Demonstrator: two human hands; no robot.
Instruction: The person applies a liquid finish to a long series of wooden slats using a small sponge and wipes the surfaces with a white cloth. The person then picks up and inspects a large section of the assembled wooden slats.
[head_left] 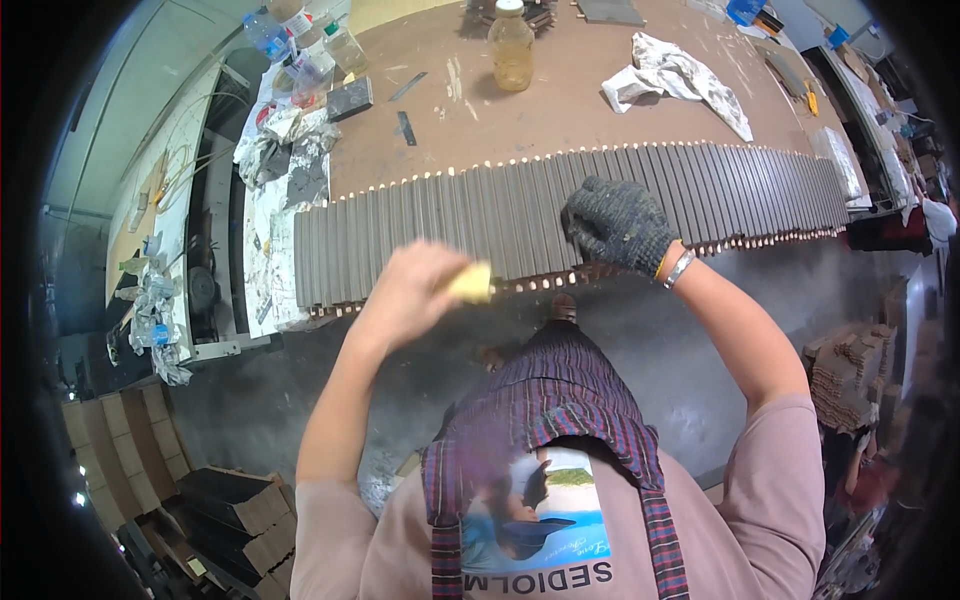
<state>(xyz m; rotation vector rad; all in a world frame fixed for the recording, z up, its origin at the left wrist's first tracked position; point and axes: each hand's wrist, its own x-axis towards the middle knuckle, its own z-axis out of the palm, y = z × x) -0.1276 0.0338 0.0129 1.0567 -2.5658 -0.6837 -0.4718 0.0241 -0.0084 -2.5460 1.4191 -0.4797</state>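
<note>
A long row of dark grey-brown slats (480, 215) lies side by side across the near part of the table, with pale pegs showing at their ends. My bare left hand (415, 290), blurred by motion, is closed round a small pale yellow sponge-like block (471, 283) over the row's near edge. On the row right of centre rests my right hand (620, 225) in a dark grey knit glove. Its fingers are curled down against the slats; what lies under them is hidden.
A capped bottle of yellowish liquid (511, 50) stands beyond the row on the brown table (560, 125). A stained white cloth (680, 80) lies to its right. Plastic bottles (265, 38) and a dark block (349, 98) are at the far left.
</note>
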